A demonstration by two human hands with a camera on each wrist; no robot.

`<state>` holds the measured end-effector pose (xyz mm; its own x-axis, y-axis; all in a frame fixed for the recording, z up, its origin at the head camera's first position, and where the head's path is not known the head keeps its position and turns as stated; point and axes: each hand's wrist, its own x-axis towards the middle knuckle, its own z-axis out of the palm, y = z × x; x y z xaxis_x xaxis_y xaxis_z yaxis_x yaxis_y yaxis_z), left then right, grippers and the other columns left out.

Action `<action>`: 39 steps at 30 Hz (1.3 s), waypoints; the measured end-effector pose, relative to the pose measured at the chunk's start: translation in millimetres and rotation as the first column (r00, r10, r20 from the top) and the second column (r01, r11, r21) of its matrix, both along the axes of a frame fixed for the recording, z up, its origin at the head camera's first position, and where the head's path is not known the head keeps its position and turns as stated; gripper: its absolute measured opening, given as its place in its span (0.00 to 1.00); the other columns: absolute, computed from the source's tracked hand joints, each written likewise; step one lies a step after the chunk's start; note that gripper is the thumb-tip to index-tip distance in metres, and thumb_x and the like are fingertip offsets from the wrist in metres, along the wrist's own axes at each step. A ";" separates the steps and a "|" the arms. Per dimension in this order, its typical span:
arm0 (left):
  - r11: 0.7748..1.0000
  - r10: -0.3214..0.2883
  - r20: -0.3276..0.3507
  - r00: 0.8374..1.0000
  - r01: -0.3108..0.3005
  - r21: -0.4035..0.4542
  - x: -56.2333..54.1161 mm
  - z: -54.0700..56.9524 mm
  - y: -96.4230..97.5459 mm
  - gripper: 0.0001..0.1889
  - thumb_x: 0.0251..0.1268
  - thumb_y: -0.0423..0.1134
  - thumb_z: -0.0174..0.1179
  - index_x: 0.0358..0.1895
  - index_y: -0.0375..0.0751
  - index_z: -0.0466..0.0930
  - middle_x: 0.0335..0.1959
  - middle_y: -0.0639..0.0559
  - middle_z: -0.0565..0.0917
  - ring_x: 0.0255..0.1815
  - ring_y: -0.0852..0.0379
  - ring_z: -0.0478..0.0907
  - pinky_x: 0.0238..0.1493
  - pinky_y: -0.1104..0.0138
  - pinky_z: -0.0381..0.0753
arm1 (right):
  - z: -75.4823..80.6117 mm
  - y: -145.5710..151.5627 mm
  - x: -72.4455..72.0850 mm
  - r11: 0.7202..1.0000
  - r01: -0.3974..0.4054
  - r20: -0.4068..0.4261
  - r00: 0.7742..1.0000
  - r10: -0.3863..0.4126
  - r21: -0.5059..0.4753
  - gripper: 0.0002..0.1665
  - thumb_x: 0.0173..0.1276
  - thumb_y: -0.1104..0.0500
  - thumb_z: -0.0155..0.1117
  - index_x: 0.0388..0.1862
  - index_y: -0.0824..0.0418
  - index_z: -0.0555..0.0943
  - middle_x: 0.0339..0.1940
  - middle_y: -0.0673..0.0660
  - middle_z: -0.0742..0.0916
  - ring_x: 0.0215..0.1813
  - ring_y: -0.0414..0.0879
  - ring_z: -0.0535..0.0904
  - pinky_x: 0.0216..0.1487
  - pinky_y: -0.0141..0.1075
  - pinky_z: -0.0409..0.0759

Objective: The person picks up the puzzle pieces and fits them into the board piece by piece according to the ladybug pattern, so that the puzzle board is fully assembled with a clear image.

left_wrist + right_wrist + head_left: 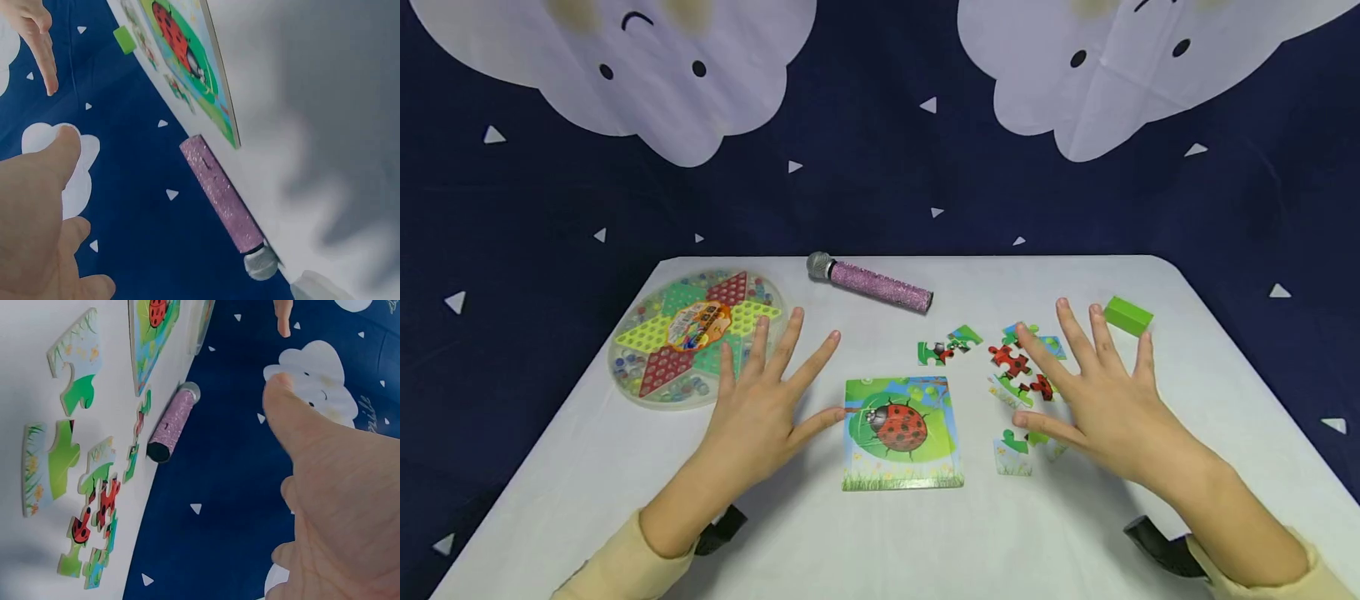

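Fingers spread, my left hand (756, 417) hovers between a round marble board game (655, 329) and a square ladybug picture board (901, 433). My right hand (1112, 408), spread the same way, is held above several loose jigsaw pieces (1013, 450) and hides part of them. Neither hand holds anything. In the right wrist view the jigsaw pieces (50, 462) lie scattered on the table, some showing red ladybug parts. The left wrist view shows the ladybug board (187, 56) lying apart from the left thumb (62, 153).
A pink glitter microphone (880, 286) lies near the table's back edge. Behind the right fingers is a green block (1127, 316). The white table (880, 550) meets a dark blue cloth (880, 200) printed with clouds and triangles.
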<state>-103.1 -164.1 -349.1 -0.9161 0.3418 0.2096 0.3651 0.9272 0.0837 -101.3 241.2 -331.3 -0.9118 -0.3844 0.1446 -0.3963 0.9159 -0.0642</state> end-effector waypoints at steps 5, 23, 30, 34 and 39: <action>1.000 -0.013 0.006 1.000 0.013 -0.009 0.6 0.2 3.3 0.49 0.69 0.74 0.60 0.88 0.75 0.46 0.92 0.49 0.39 0.90 0.27 0.37 0.73 0.17 0.44 | 1.6 2.4 2.8 1.000 0.016 0.036 0.999 -0.016 0.006 0.62 0.70 0.24 0.64 0.92 0.37 0.45 0.92 0.62 0.39 0.89 0.76 0.34 0.69 0.88 0.30; 0.999 -0.020 0.051 0.999 0.022 -0.034 5.1 1.3 2.0 0.46 0.70 0.75 0.58 0.88 0.73 0.50 0.91 0.49 0.43 0.90 0.29 0.41 0.72 0.16 0.45 | -3.0 4.8 2.6 0.999 -0.007 0.142 0.990 0.014 -0.046 0.61 0.67 0.22 0.64 0.91 0.38 0.51 0.92 0.64 0.46 0.89 0.77 0.40 0.69 0.89 0.35; 0.997 -0.068 0.075 0.995 0.066 0.028 4.9 -1.3 -5.2 0.49 0.70 0.72 0.62 0.88 0.67 0.51 0.90 0.44 0.49 0.89 0.31 0.50 0.74 0.20 0.53 | -2.8 6.6 -8.1 0.992 -0.030 0.247 0.967 0.059 -0.119 0.60 0.68 0.22 0.64 0.91 0.40 0.52 0.91 0.66 0.52 0.88 0.77 0.46 0.77 0.81 0.38; 0.993 -0.086 0.120 0.989 0.075 0.090 2.2 -6.2 -12.0 0.50 0.70 0.69 0.65 0.89 0.61 0.51 0.90 0.42 0.50 0.89 0.32 0.51 0.76 0.25 0.58 | 1.1 7.0 -21.4 0.990 -0.076 0.241 0.965 0.102 -0.115 0.57 0.70 0.25 0.65 0.90 0.40 0.55 0.88 0.67 0.62 0.86 0.74 0.58 0.77 0.78 0.51; 0.977 -0.113 0.144 0.983 0.084 0.194 1.0 -15.3 -19.2 0.47 0.67 0.60 0.73 0.85 0.50 0.64 0.81 0.37 0.71 0.76 0.35 0.75 0.67 0.37 0.79 | 2.8 2.7 -44.8 0.977 -0.189 0.177 0.963 0.204 -0.097 0.51 0.73 0.35 0.71 0.87 0.50 0.64 0.78 0.66 0.78 0.72 0.67 0.80 0.68 0.68 0.75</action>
<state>-102.1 -183.2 -364.4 -0.9060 0.4000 0.1382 0.4232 0.8500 0.3138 -146.1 243.9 -328.5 -0.8332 -0.5527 0.0181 -0.5424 0.8103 -0.2220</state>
